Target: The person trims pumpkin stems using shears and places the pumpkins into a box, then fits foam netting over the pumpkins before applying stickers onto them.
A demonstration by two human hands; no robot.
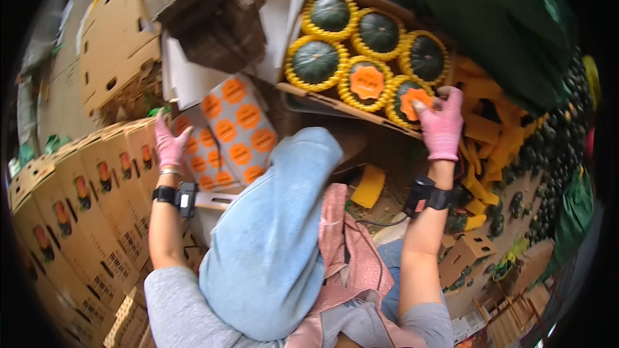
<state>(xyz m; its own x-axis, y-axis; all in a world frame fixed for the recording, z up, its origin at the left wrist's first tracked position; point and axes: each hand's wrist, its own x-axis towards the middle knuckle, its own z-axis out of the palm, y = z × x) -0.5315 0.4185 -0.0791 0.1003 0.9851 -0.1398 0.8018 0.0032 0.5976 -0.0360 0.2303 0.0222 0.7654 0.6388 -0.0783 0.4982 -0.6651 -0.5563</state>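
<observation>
My right hand [442, 122], in a pink glove, is closed at the near right corner of an open carton [351, 104]. Its thumb touches an orange sticker [412, 101] on a dark green squash [402, 111]. Another squash in the front row carries an orange sticker [370, 82]. The carton holds several squashes, each wrapped in a yellow foam net [322, 84]. My left hand [170, 145], also gloved in pink, has its fingers apart and holds nothing. It hovers by sheets of orange stickers [240, 130] left of the carton.
Printed cardboard boxes [97, 193] stand in a long row at the left. Flattened cardboard [116, 38] lies behind them. Yellow foam pieces [487, 135] are heaped right of the carton, beneath a dark green sheet [490, 26]. Many loose squashes [548, 148] cover the ground at the far right.
</observation>
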